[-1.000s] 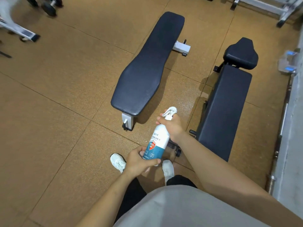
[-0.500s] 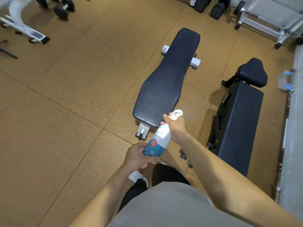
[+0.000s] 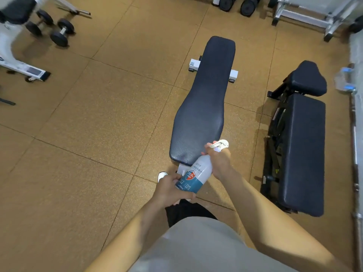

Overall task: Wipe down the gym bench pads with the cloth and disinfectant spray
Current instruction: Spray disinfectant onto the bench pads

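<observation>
A white and teal disinfectant spray bottle [image 3: 196,176] is held in both hands just at the near end of the flat bench pad [image 3: 204,103], which serves as the landmark here. The bottle is tilted, its base toward the person and its white trigger head [image 3: 220,144] raised over the near right corner of that pad. The left hand [image 3: 170,190] is wrapped around the bottle's teal base, and the right hand [image 3: 219,160] is closed around the neck just below the trigger; whether a finger is pressed on the trigger cannot be told. The dark pad is seen running away from the person, narrowing toward its far end, where white frame feet [image 3: 213,70] stick out on both sides. To the right of this pad, well apart, a second black bench [image 3: 301,152] with a separate seat pad [image 3: 308,79] is placed on the brown tiled floor [image 3: 98,124]. Far to the left of the pad, dumbbells [image 3: 59,31] are lying beside a white machine frame [image 3: 18,64]. A white shoe tip [image 3: 162,175] is visible just near the pad's near end, beside the left hand. No cloth can be made out.
</observation>
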A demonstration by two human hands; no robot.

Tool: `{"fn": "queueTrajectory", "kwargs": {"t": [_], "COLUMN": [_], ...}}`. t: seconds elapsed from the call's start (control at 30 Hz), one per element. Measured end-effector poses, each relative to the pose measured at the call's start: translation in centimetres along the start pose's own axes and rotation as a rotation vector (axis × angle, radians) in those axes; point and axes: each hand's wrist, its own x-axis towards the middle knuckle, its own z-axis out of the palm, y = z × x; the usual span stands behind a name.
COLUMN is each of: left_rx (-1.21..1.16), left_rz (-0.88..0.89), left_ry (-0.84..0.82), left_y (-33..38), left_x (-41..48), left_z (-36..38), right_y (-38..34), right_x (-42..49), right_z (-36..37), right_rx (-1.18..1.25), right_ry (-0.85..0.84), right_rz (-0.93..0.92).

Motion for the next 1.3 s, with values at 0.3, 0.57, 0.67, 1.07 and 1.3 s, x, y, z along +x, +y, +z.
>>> {"fn": "queueTrajectory", "kwargs": {"t": [0.3,0.57,0.67,1.07,1.3], "left_rx": [0.183,0.327,0.347,0.492,0.523], "left_rz": [0.048,0.091,0.110,0.233,0.256], "left_ry": [-0.126,-0.193,-0.258,-0.572,-0.638], "left_y": [4.2,7.2,8.4,12.1,14.7], "left_x": [8.2,14.2,16.6,26.0,29.0], "left_z": [-11.4,-17.6,-20.5,-34.2,-37.9], "right_y": [-2.0,-5.7,-6.7,-9.1,-11.2], "right_x": [4.6,6.8,7.4,6.3,6.3], "right_z": [8.8,15.2,17.6,29.5,33.4], "right_rx": [0.133,0.187,0.196,0.445,0.504], "right_ry": [0.130,0.269,0.329,0.637,0.731], "right_rz": [0.061,0.052,0.040,0.099,0.076]}}
